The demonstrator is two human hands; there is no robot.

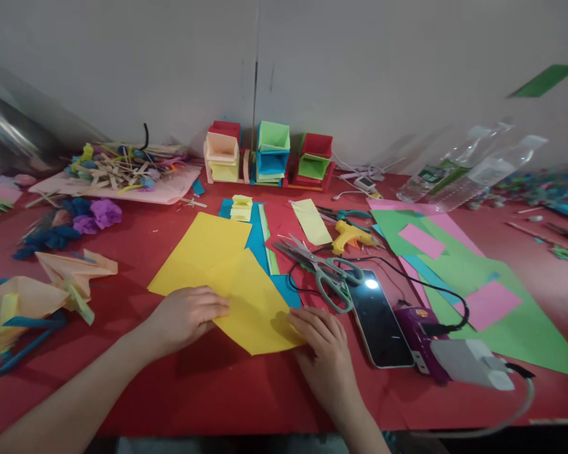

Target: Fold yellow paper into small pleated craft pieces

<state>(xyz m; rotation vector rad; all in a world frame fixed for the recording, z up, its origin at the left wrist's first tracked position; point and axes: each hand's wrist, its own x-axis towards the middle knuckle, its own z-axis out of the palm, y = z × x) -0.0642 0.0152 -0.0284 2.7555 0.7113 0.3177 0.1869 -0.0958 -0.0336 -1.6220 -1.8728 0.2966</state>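
Observation:
Yellow paper lies in front of me, with a second yellow area behind it; whether this is one folded sheet or two, I cannot tell. My left hand pinches its near left edge, fingertips on top. At the right corner, my right hand grips the paper between thumb and fingers, the thumb partly hidden beneath. Blue paper shows under the right side of the yellow. Grey-handled scissors lie just beyond my right hand, partly over a phone with a bright reflection on its screen.
A yellow glue gun and a purple power strip with a white charger sit to the right. Green sheets and plastic bottles lie beyond. Folded paper boxes stand against the wall. Craft scraps are piled at left.

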